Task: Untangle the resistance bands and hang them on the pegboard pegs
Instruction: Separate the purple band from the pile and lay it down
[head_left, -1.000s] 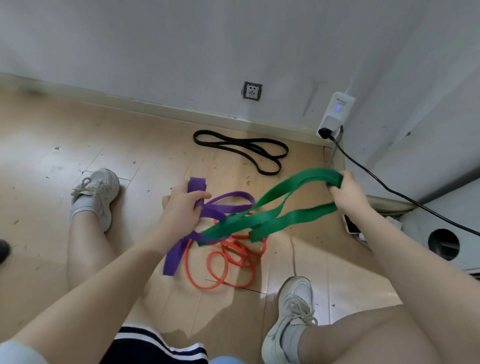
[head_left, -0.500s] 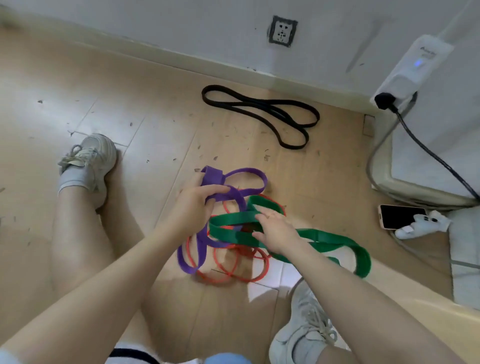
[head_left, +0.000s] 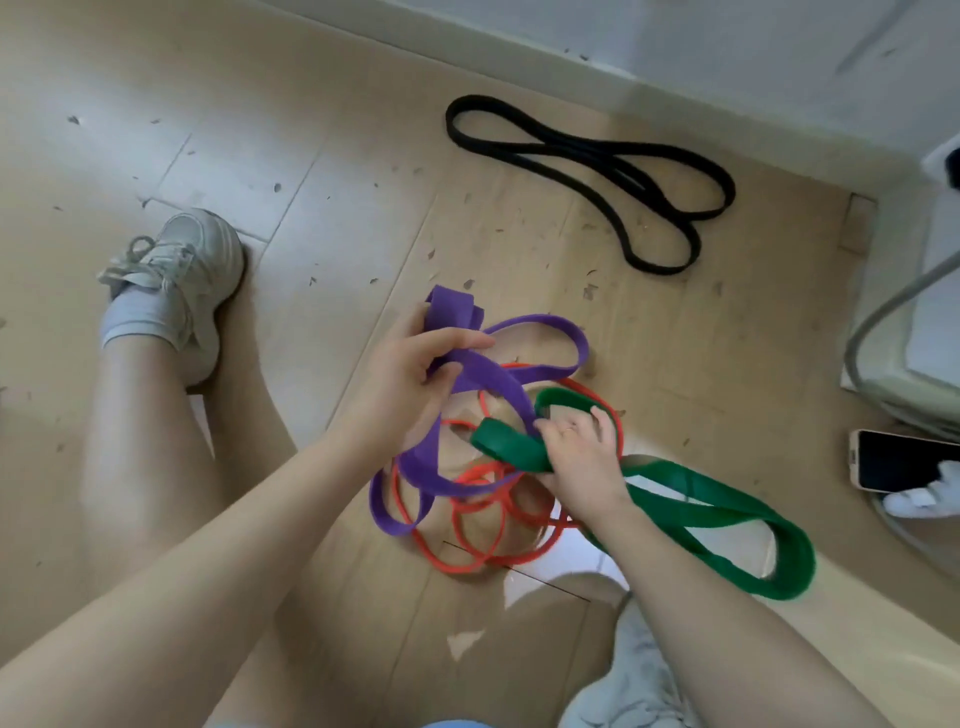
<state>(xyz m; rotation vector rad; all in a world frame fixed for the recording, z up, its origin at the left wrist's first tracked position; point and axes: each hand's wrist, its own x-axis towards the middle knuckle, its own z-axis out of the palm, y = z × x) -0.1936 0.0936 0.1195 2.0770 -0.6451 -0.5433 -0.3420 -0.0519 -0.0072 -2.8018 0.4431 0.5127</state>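
From my seat at the feed I see the left hand (head_left: 410, 387) clenched around a bunched fold of the purple band (head_left: 488, 384), thumb across the top, with a short doubled end sticking up past the fingers. The right hand (head_left: 582, 457) grips the green band (head_left: 691, 493) where it folds over, fingers curled round the wide strap, right above the middle of the tangle. From the left hand the purple band runs in one loop out toward the wall side and in another down under the wrist to the floor. The green band trails from the right hand in a long loop lying on the floor to the right. Beneath both hands the thin red band (head_left: 467, 525) sits in several coils on the wooden floor (head_left: 322, 156), threaded through the purple and green ones; I cannot tell exactly how they cross. Well apart from the tangle, near the skirting board, the black band (head_left: 597, 161) lies by itself in a folded loop. A leg with a pale sneaker (head_left: 182, 275) stretches out on the left, and a second sneaker (head_left: 628, 691) shows at the bottom edge. A phone (head_left: 904, 460) lies at the right edge, beside grey cables (head_left: 878, 322).
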